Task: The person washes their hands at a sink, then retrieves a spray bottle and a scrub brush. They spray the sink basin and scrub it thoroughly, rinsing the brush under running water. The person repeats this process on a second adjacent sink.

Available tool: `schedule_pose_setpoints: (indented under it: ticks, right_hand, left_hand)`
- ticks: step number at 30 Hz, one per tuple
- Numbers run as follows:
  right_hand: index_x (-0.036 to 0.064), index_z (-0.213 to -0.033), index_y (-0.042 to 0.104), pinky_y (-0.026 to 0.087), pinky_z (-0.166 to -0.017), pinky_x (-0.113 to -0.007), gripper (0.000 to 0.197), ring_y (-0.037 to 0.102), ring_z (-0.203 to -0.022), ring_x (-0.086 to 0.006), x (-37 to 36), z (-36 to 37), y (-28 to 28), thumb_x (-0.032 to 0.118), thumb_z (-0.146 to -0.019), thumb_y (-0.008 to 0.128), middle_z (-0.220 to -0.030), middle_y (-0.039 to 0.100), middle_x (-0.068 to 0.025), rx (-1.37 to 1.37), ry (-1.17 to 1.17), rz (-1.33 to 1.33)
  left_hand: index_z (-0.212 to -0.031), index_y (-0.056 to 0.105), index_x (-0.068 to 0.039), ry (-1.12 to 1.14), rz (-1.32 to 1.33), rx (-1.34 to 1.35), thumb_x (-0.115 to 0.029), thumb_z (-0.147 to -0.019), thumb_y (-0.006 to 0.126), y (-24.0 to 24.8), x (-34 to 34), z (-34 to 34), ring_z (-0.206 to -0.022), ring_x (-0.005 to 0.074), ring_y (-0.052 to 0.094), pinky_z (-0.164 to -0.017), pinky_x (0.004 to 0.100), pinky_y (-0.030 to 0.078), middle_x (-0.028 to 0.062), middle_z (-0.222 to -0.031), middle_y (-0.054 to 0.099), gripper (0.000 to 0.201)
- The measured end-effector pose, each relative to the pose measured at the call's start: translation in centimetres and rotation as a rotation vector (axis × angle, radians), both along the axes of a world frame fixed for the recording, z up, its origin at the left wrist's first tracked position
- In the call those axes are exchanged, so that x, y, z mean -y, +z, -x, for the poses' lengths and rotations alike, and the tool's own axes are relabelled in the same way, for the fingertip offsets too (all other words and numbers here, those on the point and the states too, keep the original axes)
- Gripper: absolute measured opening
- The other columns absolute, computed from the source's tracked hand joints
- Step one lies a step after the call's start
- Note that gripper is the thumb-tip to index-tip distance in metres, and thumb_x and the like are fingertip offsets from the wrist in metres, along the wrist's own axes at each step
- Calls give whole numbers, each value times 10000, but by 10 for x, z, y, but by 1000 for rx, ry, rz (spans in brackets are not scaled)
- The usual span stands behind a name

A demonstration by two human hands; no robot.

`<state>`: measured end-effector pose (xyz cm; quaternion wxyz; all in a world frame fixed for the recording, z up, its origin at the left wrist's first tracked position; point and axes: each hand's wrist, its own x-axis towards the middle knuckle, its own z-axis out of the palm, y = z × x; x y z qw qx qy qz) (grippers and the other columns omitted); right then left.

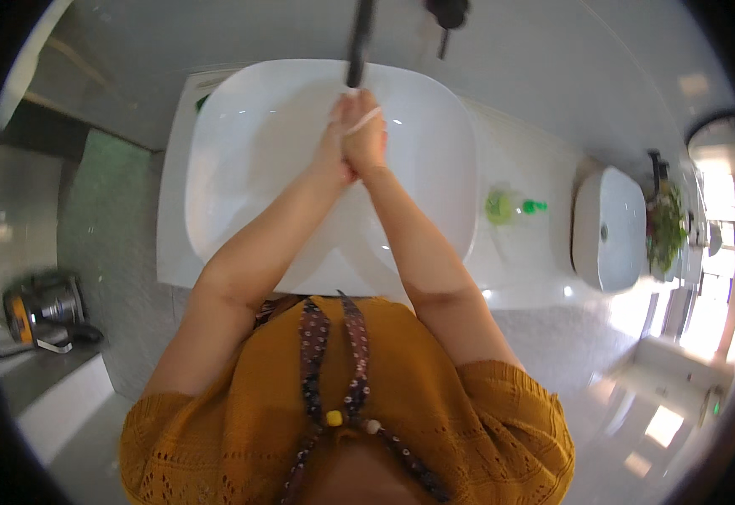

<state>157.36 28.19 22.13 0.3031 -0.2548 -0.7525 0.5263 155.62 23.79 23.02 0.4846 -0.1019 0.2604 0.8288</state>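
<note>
Head view, only one to go by. From where I stand: both hands at upper centre of frame, inside a wide white basin (426, 172), just under the tip of a dark spout (358, 46). Left hand (329, 153) and right hand (367, 139) pressed together, fingers pointing to the top of the frame, right one partly covering left. Palms hidden; cannot tell whether fingers interlock or anything sits between them. White streak (362, 121) across the back of the right hand, foam or water, too blurred to say. Dark fitting (447, 13) on the wall, top edge of frame, right of the spout. Yellow-green bottle (499, 207) with a bright green top on the pale worktop (519, 265), right of centre, apart from the hands; second basin (628, 223) farther right, leafy plant (667, 231) beyond it. On handling, my judgement: rub palm on palm, then over the backs, between fingers, round thumbs and wrists; the covered left hand deserves its turn on top. Best kept low, well inside the rim, so drips land in the bowl. Forearms bare below short mustard sleeves (514, 396), so little cloth to wet.
</note>
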Motion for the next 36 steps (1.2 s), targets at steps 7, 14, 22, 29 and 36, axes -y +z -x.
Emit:
schedule_pose_setpoints:
  ticks: [7, 14, 22, 29, 36]
  right_hand:
    - [124, -996, 501, 455, -721, -347, 216, 533, -865, -257, -10, -44, 14, 70, -788, 477, -1016, 525, -106, 232, 278, -551]
    - [137, -1081, 544, 190, -999, -505, 365, 291, -1193, -356, -26, -104, -4, 104, -722, 597, -1202, 432, -131, 493, 169, -928]
    - [111, -1009, 587, 158, -1004, -523, 289, 241, -1215, -393, -9, -139, -1, 119, -721, 607, -1216, 421, -146, 543, 167, -880]
    - [106, -965, 606, 145, -1013, -522, 241, 226, -1218, -399, 21, -154, 4, 103, -725, 590, -1203, 430, -144, 504, 279, -782]
    - [58, -938, 588, 177, -999, -518, 202, 255, -1203, -396, 12, -194, 0, 60, -741, 543, -1145, 470, -155, 558, 53, -741]
  left_hand:
    - [-940, 560, -133, -301, 373, -508, -389, -869, 428, -20, 38, 23, -817, 194, 565, -741, 348, 454, 57, -918, 570, 297]
    - [-932, 643, -181, -720, 1195, -2216, -215, -750, 579, -45, 87, 20, -1150, 220, 350, -1022, 463, 135, 62, -1160, 450, 196]
    - [-869, 649, -192, -641, 1093, -2258, -171, -701, 634, -57, 78, 12, -1171, 240, 295, -1035, 481, 69, 74, -1148, 422, 170]
    - [-899, 633, -177, -660, 1109, -2253, -195, -750, 583, -63, 78, 11, -1181, 278, 275, -1035, 477, 72, 111, -1196, 366, 158]
    - [-1141, 545, -156, -1036, 514, -2196, -346, -836, 441, -26, 156, -27, -1290, 338, 48, -1038, 477, 23, 186, -1379, 126, 374]
